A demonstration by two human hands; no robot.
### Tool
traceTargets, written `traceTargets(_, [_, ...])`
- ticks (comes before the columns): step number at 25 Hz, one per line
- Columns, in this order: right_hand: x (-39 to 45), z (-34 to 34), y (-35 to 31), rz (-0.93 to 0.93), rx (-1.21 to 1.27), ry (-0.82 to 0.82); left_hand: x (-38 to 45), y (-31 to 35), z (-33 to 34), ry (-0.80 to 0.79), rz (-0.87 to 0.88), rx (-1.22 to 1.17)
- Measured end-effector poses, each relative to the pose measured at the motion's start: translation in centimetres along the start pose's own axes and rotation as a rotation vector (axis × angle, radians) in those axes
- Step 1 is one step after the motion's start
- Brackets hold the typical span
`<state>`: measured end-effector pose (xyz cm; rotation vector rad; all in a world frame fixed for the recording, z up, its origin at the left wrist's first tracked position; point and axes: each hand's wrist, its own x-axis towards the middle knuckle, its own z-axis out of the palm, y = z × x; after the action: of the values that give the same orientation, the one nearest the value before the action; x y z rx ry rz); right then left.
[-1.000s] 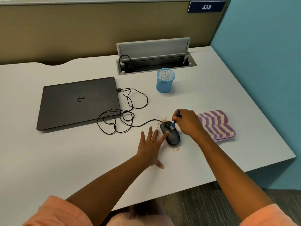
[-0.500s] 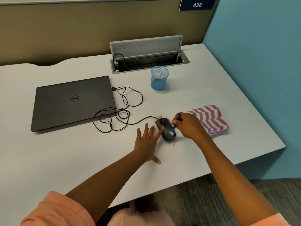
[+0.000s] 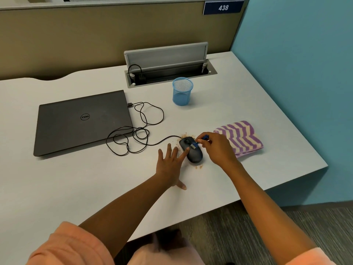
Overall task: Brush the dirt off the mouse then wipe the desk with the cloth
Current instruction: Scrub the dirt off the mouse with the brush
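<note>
The right hand [image 3: 217, 150] has its fingers curled round a small blue brush [image 3: 200, 141], pinching it near the top; the bristle end rests on the upper middle of the mouse [image 3: 192, 152], just left of the fingertips. The left hand [image 3: 170, 165] lies flat with fingers spread and straight, holding nothing; its index finger touches the left edge of the mouse, the thumb points toward the near edge of the bench [image 3: 76, 188], and the palm sits on the bench surface.

The mouse lies between the two hands, dark and pointing away and to the left. Brown dirt [image 3: 184, 135] is scattered on the bench at its far end, and a smaller patch lies at its near end. Its cable [image 3: 141, 131] runs left from the front in loose loops to a plug at the right side of the shut laptop [image 3: 82, 121].

The cloth [image 3: 242, 136], folded and striped purple and cream, lies just right of the right hand, partly behind it. A blue mesh cup [image 3: 182, 91] stands well beyond the mouse, and behind it is an open cable tray [image 3: 168, 69] set in the bench. A sign [image 3: 223, 7] reading 438 sits on the partition.
</note>
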<state>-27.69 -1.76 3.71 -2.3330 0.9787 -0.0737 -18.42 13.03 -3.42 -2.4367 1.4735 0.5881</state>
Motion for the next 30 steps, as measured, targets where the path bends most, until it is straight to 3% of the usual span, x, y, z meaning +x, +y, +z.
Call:
traceTargets(3, [-0.4, 0.3, 0.3, 0.008, -0.08, -0.072, -0.1, 0.0, 0.0, 0.003, -0.002, 0.011])
traceTargets(7, [-0.6, 0.1, 0.0, -0.033, 0.021, 0.063, -0.1, 0.0, 0.1, 0.009, -0.003, 0.015])
traceTargets(12, [-1.4, 0.7, 0.7, -0.072, -0.078, -0.086, -0.1, 0.0, 0.2, 0.019, -0.003, 0.018])
traceTargets(16, [-1.5, 0.3, 0.7, -0.068, 0.058, 0.117, -0.1, -0.1, 0.2, 0.023, -0.003, 0.018])
traceTargets(21, [-3.5, 1.1, 2.8, -0.083, 0.014, 0.036, -0.1, -0.1, 0.2, 0.025, 0.0, 0.005])
traceTargets(27, [-3.6, 0.7, 3.1, -0.101, 0.175, 0.18, -0.2, -0.1, 0.0, 0.03, 0.007, 0.003])
traceTargets(30, [-3.7, 1.2, 3.3, -0.07, 0.138, 0.113, -0.3, 0.0, -0.1, 0.025, 0.006, 0.001])
